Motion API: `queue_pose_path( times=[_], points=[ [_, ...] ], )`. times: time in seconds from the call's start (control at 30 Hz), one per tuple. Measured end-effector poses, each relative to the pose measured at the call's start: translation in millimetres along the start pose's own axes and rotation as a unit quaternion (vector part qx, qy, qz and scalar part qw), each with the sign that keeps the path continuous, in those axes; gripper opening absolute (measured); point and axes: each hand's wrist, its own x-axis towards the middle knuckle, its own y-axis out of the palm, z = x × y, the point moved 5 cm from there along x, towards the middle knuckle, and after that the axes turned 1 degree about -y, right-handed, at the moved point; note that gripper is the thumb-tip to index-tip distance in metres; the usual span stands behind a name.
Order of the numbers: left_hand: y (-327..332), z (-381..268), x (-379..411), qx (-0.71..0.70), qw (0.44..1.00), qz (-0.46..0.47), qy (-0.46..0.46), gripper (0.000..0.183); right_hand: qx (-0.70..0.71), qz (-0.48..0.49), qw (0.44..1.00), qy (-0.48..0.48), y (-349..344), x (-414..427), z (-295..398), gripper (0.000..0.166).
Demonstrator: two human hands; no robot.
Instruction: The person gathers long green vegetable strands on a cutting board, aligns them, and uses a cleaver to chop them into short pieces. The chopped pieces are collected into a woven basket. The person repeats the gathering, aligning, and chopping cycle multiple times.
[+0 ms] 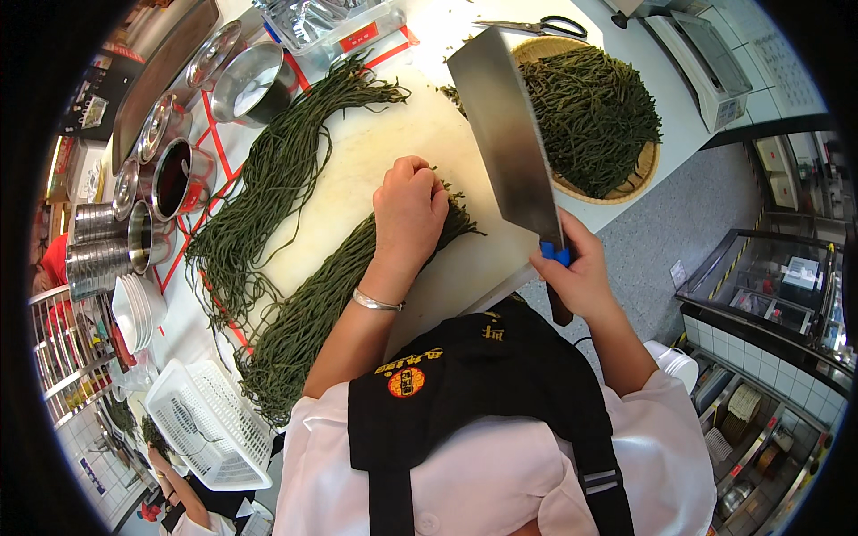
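Observation:
My left hand [410, 213] grips a bundle of long, thin dark-green vegetable strands [322, 295] near its cut end. The bundle lies slantwise over a white cutting board [402, 120] and trails off its left side. In my right hand [582, 264] is a broad cleaver [503, 134], its blade raised above the board's right part. Blue tape wraps the handle by the blade. A second bundle of the strands [268, 167] lies farther up the board. Short cut pieces [590, 114] are heaped in a round woven basket [643, 181] at the right.
Scissors [536, 27] lie behind the basket. Steel pots [251, 84], stacked steel cups [99, 261] and white bowls [137, 311] line the left side. A white plastic basket [208, 422] sits at lower left, near another person's arm [184, 492]. A scale [704, 67] stands at upper right.

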Motion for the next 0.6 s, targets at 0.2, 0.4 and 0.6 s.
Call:
queue_pose_path(
  times=[0.2, 0.4, 0.6],
  points=[
    [-1.8, -2.3, -3.1, -0.027, 0.997, 0.053, -0.041, 0.011, 0.117, -0.001, 0.993, -0.006, -4.7, -4.5, 6.7, 0.052],
    [-20.5, 16.9, -13.3, -0.092, 0.991, 0.011, -0.095, 0.029, -0.101, 0.022, 0.994, -0.035, -11.6, -7.7, 37.4, 0.043],
    [-20.0, 30.4, -21.5, -0.039, 0.997, 0.041, -0.055, 0.027, -0.215, 0.072, 0.974, -0.018, 0.1, -24.5, 61.8, 0.042]
  ],
)
